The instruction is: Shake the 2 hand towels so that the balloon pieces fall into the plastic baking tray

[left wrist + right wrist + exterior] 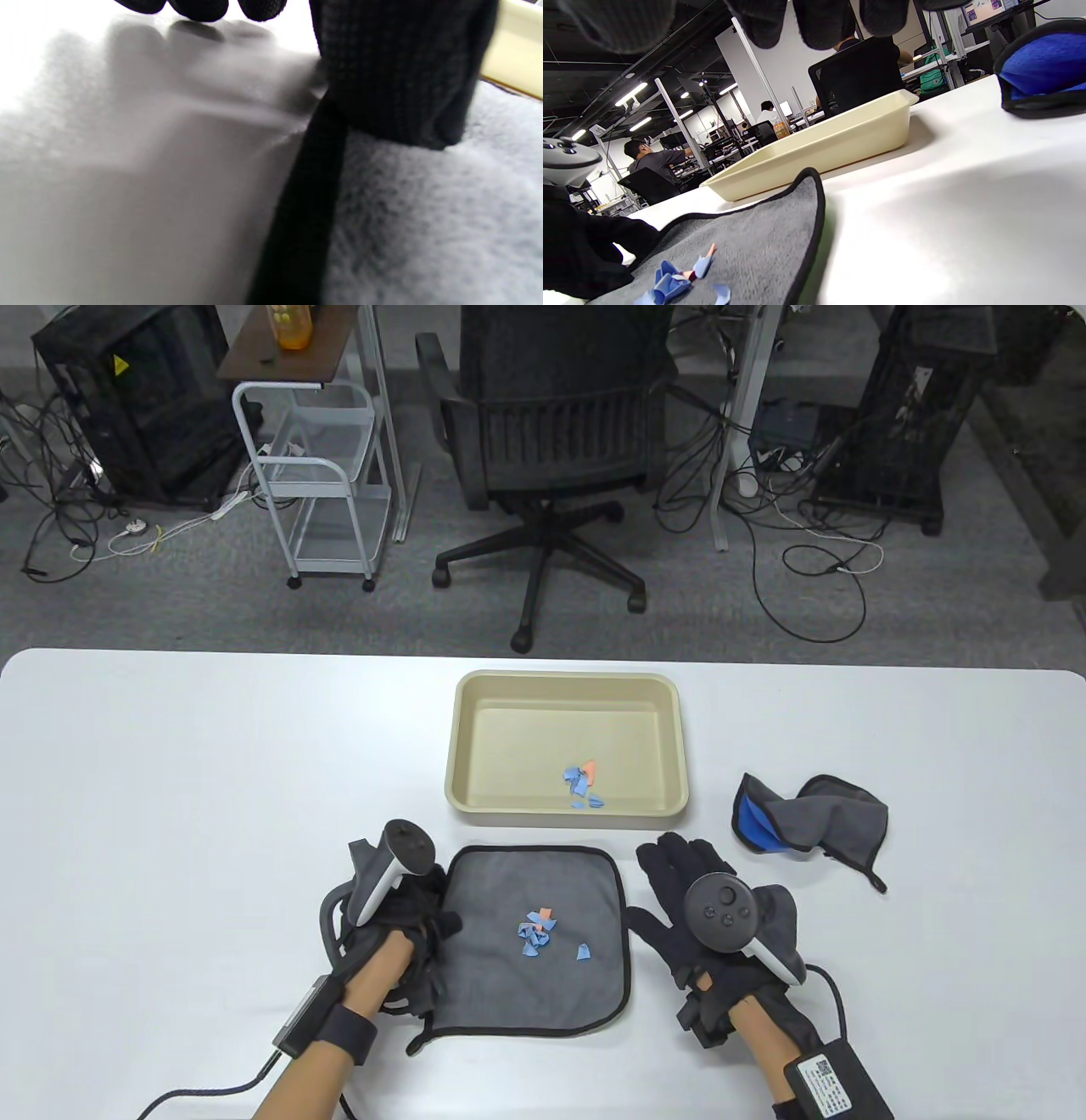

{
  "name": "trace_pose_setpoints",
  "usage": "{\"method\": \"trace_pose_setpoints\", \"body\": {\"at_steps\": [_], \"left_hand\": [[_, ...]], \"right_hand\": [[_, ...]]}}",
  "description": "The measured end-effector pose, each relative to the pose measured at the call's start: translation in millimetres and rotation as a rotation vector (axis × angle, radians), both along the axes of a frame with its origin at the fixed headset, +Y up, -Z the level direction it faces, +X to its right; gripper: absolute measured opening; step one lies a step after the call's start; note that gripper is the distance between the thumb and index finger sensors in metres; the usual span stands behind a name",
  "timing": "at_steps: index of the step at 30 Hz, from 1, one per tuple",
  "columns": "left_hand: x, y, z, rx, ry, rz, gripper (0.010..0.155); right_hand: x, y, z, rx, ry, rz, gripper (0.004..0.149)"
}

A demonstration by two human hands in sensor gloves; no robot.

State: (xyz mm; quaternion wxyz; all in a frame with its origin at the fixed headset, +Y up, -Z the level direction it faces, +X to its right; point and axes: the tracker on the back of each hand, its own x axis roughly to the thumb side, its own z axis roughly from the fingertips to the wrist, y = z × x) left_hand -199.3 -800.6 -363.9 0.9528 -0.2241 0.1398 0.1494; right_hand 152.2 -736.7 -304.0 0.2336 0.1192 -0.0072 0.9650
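Table view: left hand [399, 929] at the flat grey towel [543, 976]'s left edge, fingers curled there, actual pinch impossible to confirm; right hand [708, 912] flat on the table just right of it, holding nothing; balloon pieces [536, 935] heaped between both; tray [568, 683] just beyond, second towel [810, 819] (crumpled, apparently emptied) further right. Left wrist view: thumb over the black hem, blurred. Right wrist view: fingertips [821, 25] straight, clear of cloth. Best to lift both edges evenly, cradling scraps inward before tipping.

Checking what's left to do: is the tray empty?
No. A few blue and orange balloon pieces already lie inside the tray.
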Motion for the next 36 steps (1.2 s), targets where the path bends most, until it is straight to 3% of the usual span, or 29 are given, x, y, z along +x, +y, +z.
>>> {"method": "trace_pose_setpoints", "body": {"at_steps": [5,11,22,26,36], "left_hand": [[1.8,1.0,1.7,0.021,-0.009,-0.002,0.049],[4.1,0.4,2.1,0.020,-0.031,0.014,0.040],[13.1,18.4,9.6,0.067,-0.078,0.054,0.036],[15.7,23.4,10.7,0.072,-0.098,0.069,0.036],[18.4,23.1,11.0,0.060,-0.121,0.082,0.036]], "right_hand": [[-4.9,-6.0,-3.8,-0.022,-0.016,0.046,0.076],[-8.4,-13.4,-11.0,-0.064,-0.074,0.074,0.076],[-17.4,-37.7,-30.0,-0.192,-0.158,0.293,0.079],[-23.0,-43.3,-38.7,-0.246,-0.194,0.298,0.080],[-46.9,-59.5,-49.7,-0.332,-0.298,0.415,0.080]]}}
